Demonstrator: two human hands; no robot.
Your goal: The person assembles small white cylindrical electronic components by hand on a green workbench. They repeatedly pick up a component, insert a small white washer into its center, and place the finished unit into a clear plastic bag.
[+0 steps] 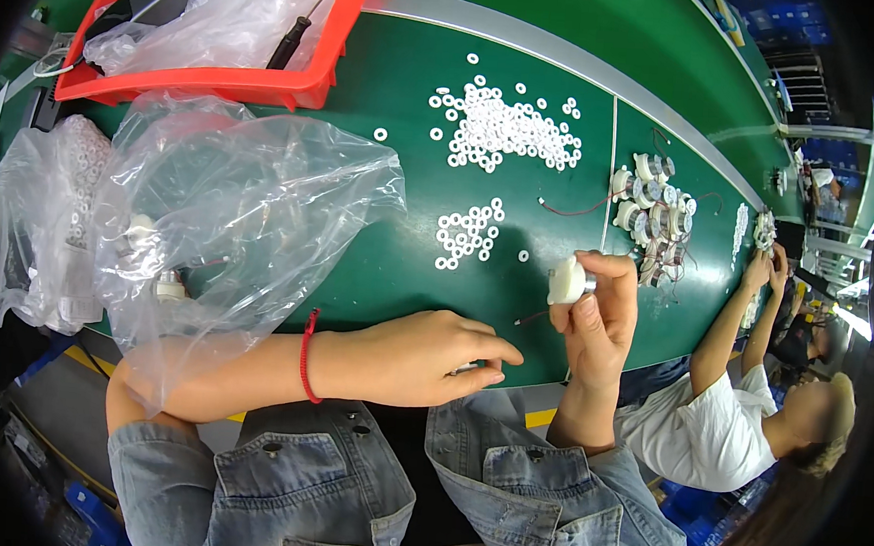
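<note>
My right hand grips a small motor with a white plastic housing, raised over the near part of the green table; a wire end with a small connector shows just below it. My left hand lies low by the table's front edge, fingers curled in; a small pale glint shows between them, too little to name. Just beyond the hands is a small group of white rings, with one loose ring near the motor. Farther back spreads a larger pile of white rings.
More motors with wires cluster at right. A clear plastic bag covers the left side, partly over my forearm, beside a bag of rings. The red bin holds a screwdriver. Another person works at far right.
</note>
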